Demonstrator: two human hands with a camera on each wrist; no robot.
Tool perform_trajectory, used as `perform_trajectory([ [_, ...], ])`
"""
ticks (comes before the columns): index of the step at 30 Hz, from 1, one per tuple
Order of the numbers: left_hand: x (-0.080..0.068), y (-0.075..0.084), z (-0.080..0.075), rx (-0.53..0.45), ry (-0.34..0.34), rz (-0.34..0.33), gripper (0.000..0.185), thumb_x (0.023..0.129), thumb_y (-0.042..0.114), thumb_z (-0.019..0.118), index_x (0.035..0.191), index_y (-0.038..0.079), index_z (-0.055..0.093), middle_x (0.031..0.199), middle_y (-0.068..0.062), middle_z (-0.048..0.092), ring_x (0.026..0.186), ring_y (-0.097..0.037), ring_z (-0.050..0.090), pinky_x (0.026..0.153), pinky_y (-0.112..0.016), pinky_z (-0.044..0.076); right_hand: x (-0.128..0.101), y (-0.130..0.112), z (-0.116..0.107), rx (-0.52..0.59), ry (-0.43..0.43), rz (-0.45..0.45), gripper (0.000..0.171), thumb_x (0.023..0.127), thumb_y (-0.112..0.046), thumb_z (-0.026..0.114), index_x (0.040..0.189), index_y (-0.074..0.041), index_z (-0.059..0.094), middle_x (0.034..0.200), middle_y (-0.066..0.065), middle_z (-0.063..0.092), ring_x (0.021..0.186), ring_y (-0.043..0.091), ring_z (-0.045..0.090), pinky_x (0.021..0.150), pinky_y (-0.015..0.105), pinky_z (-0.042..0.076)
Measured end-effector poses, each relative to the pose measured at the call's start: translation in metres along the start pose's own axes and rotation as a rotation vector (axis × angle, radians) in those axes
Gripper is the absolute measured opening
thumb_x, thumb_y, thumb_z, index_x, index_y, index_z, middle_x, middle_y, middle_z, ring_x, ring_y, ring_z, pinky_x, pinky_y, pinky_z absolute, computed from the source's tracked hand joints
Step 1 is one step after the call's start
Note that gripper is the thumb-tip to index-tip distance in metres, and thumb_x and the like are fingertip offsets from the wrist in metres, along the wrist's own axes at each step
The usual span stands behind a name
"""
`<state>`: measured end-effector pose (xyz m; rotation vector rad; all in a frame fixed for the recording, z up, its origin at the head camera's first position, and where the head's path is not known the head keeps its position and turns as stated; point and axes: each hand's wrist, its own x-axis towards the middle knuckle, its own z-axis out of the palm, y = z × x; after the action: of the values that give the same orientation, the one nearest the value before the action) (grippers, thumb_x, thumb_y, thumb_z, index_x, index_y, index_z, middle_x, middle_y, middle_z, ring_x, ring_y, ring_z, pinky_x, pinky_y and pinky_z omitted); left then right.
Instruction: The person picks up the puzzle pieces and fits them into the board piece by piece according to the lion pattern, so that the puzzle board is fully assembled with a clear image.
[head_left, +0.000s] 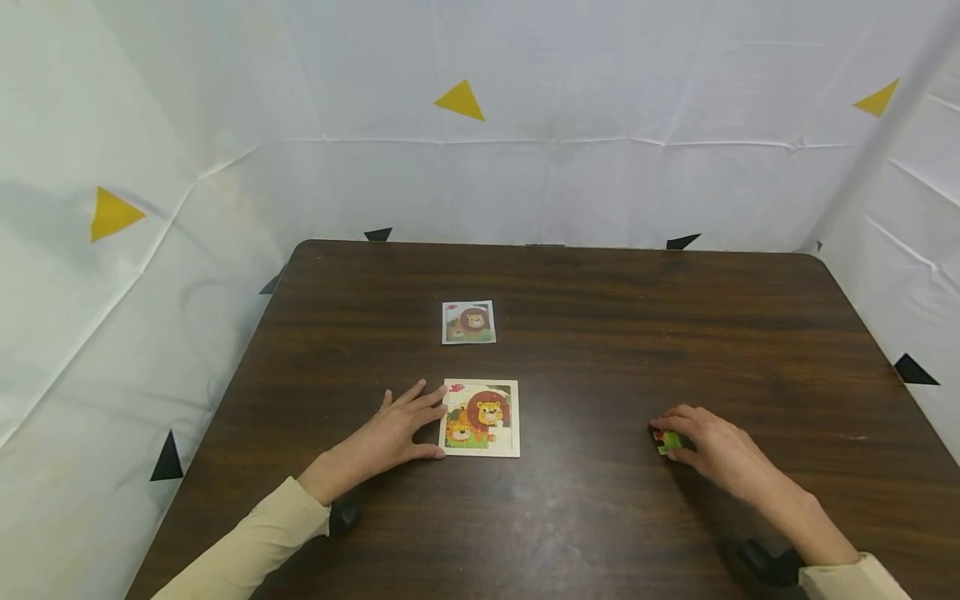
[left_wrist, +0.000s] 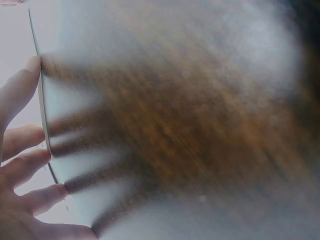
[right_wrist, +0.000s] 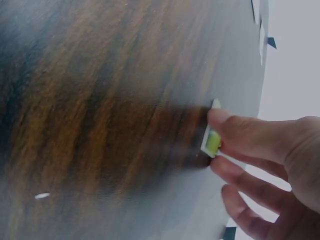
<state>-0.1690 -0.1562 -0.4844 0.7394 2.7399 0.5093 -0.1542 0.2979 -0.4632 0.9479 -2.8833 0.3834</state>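
Note:
A square lion jigsaw puzzle [head_left: 480, 417] in a pale frame lies on the table, with a blank patch at its lower right. My left hand [head_left: 386, 437] rests at the frame's left side, its fingers spread and the thumb by the lower left corner. Well to the right, my right hand [head_left: 720, 454] pinches a green and red puzzle piece [head_left: 667, 442] between thumb and fingers, low over the table. Seen from the right wrist, the piece [right_wrist: 213, 144] is partly covered by the thumb.
Behind the puzzle lies a small printed card [head_left: 468, 323] with the same lion picture. Dark wood-grain tabletop [head_left: 585, 333] spreads around both hands. White sheets [head_left: 570, 183] with yellow and black triangles hang at the back and sides.

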Motion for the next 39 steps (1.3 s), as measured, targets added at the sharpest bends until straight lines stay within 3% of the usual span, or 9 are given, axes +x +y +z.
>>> perform_trajectory([
  [7, 0.0, -0.001, 0.002, -0.003, 0.014, 0.009, 0.07, 0.08, 0.046, 0.072, 0.137, 0.011, 0.054, 0.155, -0.004, 0.032, 0.144, -0.035, 0.02, 0.101, -0.073, 0.019, 0.004, 0.002, 0.008, -0.025, 0.151, -0.1, 0.042, 0.063, -0.01, 0.087, 0.103, -0.01, 0.073, 0.094, 0.0, 0.066, 0.072, 0.015, 0.063, 0.052, 0.027, 0.049],
  [12, -0.001, 0.001, 0.001, -0.019, 0.011, 0.009, 0.069, 0.08, 0.045, 0.072, 0.137, 0.01, 0.054, 0.155, -0.005, 0.032, 0.144, -0.035, 0.019, 0.102, -0.073, 0.018, 0.006, 0.0, 0.01, -0.058, 0.17, -0.096, 0.041, 0.064, -0.011, 0.086, 0.103, -0.011, 0.073, 0.094, 0.002, 0.067, 0.064, 0.014, 0.06, 0.048, 0.026, 0.046],
  [16, -0.002, 0.001, 0.001, -0.021, 0.009, 0.02, 0.069, 0.081, 0.045, 0.071, 0.137, 0.009, 0.053, 0.154, -0.006, 0.032, 0.144, -0.036, 0.019, 0.101, -0.073, 0.018, 0.001, -0.004, 0.006, -0.026, 0.095, -0.043, 0.042, 0.069, -0.021, 0.085, 0.107, -0.011, 0.072, 0.098, 0.003, 0.066, 0.068, 0.015, 0.062, 0.051, 0.028, 0.047],
  [21, -0.002, 0.001, -0.001, -0.015, 0.009, 0.022, 0.069, 0.081, 0.045, 0.071, 0.137, 0.009, 0.054, 0.154, -0.007, 0.032, 0.144, -0.037, 0.019, 0.1, -0.074, 0.019, -0.006, -0.003, 0.004, 0.025, 0.062, -0.048, 0.05, 0.064, -0.019, 0.087, 0.11, -0.011, 0.07, 0.103, 0.003, 0.065, 0.079, 0.019, 0.065, 0.056, 0.031, 0.051],
  [28, -0.002, 0.001, -0.001, -0.013, 0.01, 0.02, 0.068, 0.081, 0.045, 0.072, 0.136, 0.009, 0.054, 0.154, -0.007, 0.032, 0.143, -0.037, 0.02, 0.1, -0.074, 0.019, -0.007, 0.0, 0.009, 0.052, 0.113, -0.067, 0.051, 0.059, -0.008, 0.088, 0.106, -0.014, 0.071, 0.099, -0.002, 0.068, 0.084, 0.018, 0.066, 0.058, 0.029, 0.053],
  [39, -0.001, 0.0, 0.0, -0.013, 0.012, 0.014, 0.07, 0.08, 0.046, 0.072, 0.137, 0.01, 0.054, 0.154, -0.006, 0.032, 0.143, -0.036, 0.02, 0.101, -0.073, 0.019, 0.002, 0.0, 0.016, 0.063, 0.254, -0.208, 0.05, 0.056, -0.002, 0.087, 0.102, -0.013, 0.071, 0.103, 0.002, 0.066, 0.08, 0.016, 0.065, 0.058, 0.029, 0.053],
])
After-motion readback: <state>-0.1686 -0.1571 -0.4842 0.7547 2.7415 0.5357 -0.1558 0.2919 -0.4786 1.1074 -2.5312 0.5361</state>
